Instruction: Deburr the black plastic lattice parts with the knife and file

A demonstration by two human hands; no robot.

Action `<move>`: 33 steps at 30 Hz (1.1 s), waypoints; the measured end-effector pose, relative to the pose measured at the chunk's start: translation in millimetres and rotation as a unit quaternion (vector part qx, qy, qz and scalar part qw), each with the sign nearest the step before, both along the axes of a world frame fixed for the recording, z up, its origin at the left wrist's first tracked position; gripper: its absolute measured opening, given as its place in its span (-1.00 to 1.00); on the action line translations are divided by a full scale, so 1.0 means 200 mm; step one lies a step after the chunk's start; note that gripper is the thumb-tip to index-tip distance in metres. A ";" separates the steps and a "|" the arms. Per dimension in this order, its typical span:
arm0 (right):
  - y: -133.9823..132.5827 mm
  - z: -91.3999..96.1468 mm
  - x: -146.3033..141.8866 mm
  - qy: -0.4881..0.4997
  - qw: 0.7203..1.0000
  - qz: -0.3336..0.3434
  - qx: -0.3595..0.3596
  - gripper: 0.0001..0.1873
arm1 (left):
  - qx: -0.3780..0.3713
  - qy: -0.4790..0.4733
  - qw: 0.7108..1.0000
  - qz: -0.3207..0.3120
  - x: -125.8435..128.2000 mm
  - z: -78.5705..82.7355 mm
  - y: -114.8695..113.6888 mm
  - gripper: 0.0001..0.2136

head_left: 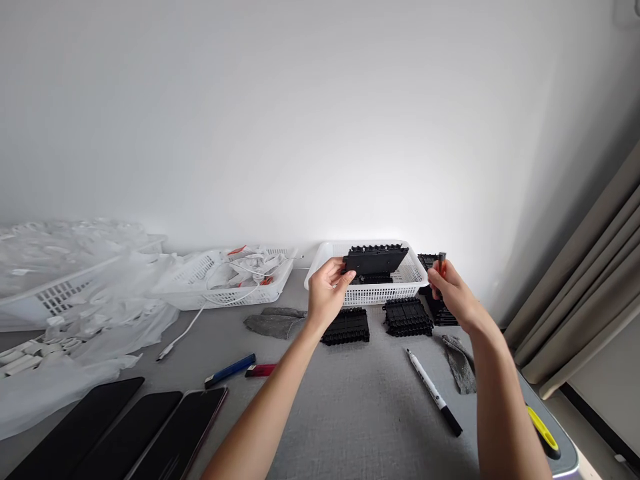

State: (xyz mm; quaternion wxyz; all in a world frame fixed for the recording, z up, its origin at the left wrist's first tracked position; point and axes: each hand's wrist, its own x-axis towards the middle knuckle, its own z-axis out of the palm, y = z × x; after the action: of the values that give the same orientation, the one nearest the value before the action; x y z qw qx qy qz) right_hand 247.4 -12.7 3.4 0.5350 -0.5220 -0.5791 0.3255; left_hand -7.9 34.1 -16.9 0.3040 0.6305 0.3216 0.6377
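Observation:
My left hand (327,290) is closed on the left end of a flat black plastic part (375,260), held level above a white slotted basket (373,293) at the back of the grey table. My right hand (450,288) is closed on a small tool with an orange handle (442,265), upright, just right of the basket. Stacks of the same black parts (346,327) (407,317) lie in front of the basket, and more sit behind my right hand.
A black-and-white marker (434,393), a grey cloth (461,365) and another cloth (275,324) lie nearby. A blue pen-like tool (230,371), a red lighter (260,371), three dark phones (125,433), a basket of white cables (230,277) and plastic bags (65,293) fill the left. A curtain hangs right.

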 end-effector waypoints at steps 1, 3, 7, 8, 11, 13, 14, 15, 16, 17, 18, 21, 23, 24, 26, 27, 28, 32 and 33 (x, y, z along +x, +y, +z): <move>-0.02 -0.03 0.06 -0.043 0.999 -0.004 -0.014 -0.73 | -0.002 -0.003 1.000 -0.001 0.00 0.00 0.00 -0.67; -0.05 -0.12 0.19 -0.125 0.990 -0.031 -0.047 -0.75 | -0.004 -0.011 1.000 0.001 0.00 0.01 0.00 -0.67; -0.16 -0.40 0.40 -0.276 0.950 -0.121 -0.081 -0.65 | -0.006 -0.028 1.000 -0.009 0.00 0.01 0.02 -0.66; -0.20 -0.47 0.42 -0.308 0.939 -0.127 -0.086 -0.63 | -0.005 -0.031 0.999 -0.014 0.01 0.01 0.02 -0.66; -0.35 -0.68 0.41 -0.368 0.917 -0.126 -0.086 -0.58 | -0.003 -0.036 0.999 -0.018 0.01 -0.01 0.03 -0.67; -0.43 -0.79 0.35 -0.387 0.912 -0.112 -0.077 -0.57 | -0.007 -0.036 0.999 -0.017 0.01 -0.01 0.04 -0.68; -0.46 -0.83 0.32 -0.401 0.906 -0.110 -0.073 -0.59 | -0.008 -0.035 0.999 -0.018 0.01 -0.02 0.04 -0.69; -0.49 -0.86 0.29 -0.417 0.898 -0.119 -0.070 -0.60 | -0.009 -0.036 0.999 -0.019 0.02 -0.02 0.04 -0.68; -0.51 -0.89 0.26 -0.432 0.890 -0.128 -0.065 -0.61 | -0.009 -0.036 0.999 -0.021 0.02 -0.02 0.04 -0.68; -0.52 -0.90 0.24 -0.446 0.883 -0.133 -0.058 -0.63 | -0.008 -0.037 0.999 -0.021 0.02 -0.03 0.04 -0.67; -0.52 -0.91 0.23 -0.455 0.879 -0.136 -0.049 -0.64 | -0.007 -0.038 0.999 -0.021 0.02 -0.03 0.04 -0.66; -0.52 -0.92 0.22 -0.456 0.880 -0.131 -0.025 -0.67 | 0.001 -0.033 0.999 -0.016 0.01 -0.02 0.04 -0.67; -0.53 -0.92 0.22 -0.438 0.890 -0.127 -0.023 -0.67 | 0.008 -0.028 1.000 -0.008 0.01 -0.02 0.04 -0.66; -0.53 -0.90 0.22 -0.423 0.897 -0.124 -0.026 -0.67 | 0.010 -0.026 1.000 -0.003 0.01 -0.01 0.04 -0.65; -0.55 -0.85 0.20 -0.368 0.921 -0.120 -0.030 -0.67 | 0.013 -0.025 1.000 -0.004 0.01 -0.01 0.03 -0.66; -0.55 -0.81 0.19 -0.325 0.938 -0.113 -0.036 -0.66 | 0.015 -0.026 1.000 -0.009 0.02 0.00 0.02 -0.67; -0.55 -0.76 0.17 -0.269 0.957 -0.102 -0.045 -0.63 | 0.021 -0.025 0.999 -0.018 0.02 0.01 0.01 -0.71; -0.47 -0.47 0.04 0.023 0.993 0.043 -0.109 -0.43 | 0.074 0.007 0.996 -0.052 0.03 0.04 -0.04 -0.93; -0.43 -0.39 0.00 0.108 0.985 0.076 -0.113 -0.40 | 0.088 0.021 0.994 -0.057 0.04 0.04 -0.05 -0.99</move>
State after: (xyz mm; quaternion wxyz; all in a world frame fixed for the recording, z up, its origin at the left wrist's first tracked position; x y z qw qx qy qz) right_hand 247.7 -98.5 -75.6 0.5060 -0.4953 -0.5150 0.4832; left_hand -0.8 24.0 -8.2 0.2760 0.6852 0.2339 0.6322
